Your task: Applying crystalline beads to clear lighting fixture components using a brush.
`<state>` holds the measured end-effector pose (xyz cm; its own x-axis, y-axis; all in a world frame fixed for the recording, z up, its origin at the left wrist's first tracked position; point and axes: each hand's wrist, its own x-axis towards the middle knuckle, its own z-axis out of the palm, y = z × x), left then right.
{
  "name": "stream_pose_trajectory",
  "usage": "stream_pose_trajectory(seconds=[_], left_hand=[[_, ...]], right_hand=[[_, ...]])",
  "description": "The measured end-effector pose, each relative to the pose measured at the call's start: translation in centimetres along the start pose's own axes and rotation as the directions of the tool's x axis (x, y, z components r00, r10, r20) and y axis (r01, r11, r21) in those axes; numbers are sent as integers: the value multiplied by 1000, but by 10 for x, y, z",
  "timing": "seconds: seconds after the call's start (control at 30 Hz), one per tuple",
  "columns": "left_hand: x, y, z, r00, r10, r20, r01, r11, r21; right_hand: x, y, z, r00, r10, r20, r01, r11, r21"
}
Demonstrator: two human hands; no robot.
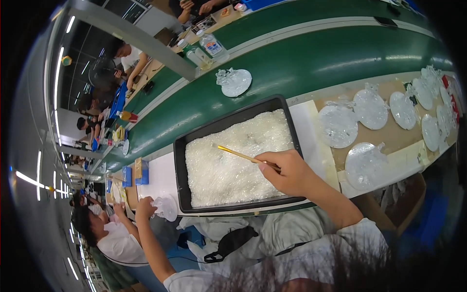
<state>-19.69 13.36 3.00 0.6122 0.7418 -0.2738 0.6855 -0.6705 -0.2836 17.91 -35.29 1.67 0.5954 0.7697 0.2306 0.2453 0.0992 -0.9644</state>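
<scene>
A thin paintbrush (245, 156) with a yellowish tip is pinched in my right hand (288, 171). Its tip points left over a black tray (181, 168) filled with white, glittering granules (233, 170). To the left of the tray, my left hand (145, 206) grips the edge of a clear, round ornament (166, 208) with an uneven raised part. That ornament is beside the tray's lower left corner, and my fingers partly hide it.
Several similar clear ornaments (370, 109) lie on brown board at the right. Another ornament (237, 82) rests on the green conveyor belt (311, 58) behind the tray. Clear bottles (212, 45) stand beyond it. A co-worker (114, 233) sits close on my left, near blue boxes (127, 176).
</scene>
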Motion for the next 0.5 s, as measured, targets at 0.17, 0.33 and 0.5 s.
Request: stream_pose_trajectory(seconds=[0.17, 0.33, 0.5], left_hand=[[-16, 8, -42, 976, 48, -212, -34, 997, 69], [-61, 54, -140, 874, -59, -482, 61, 998, -12], [-71, 165, -197, 678, -120, -726, -222, 907, -357]], right_hand=[[-1, -1, -7, 997, 49, -62, -37, 982, 187], [-5, 3, -8, 997, 49, -60, -31, 965, 262], [-2, 8, -3, 1000, -4, -24, 9, 975, 224]])
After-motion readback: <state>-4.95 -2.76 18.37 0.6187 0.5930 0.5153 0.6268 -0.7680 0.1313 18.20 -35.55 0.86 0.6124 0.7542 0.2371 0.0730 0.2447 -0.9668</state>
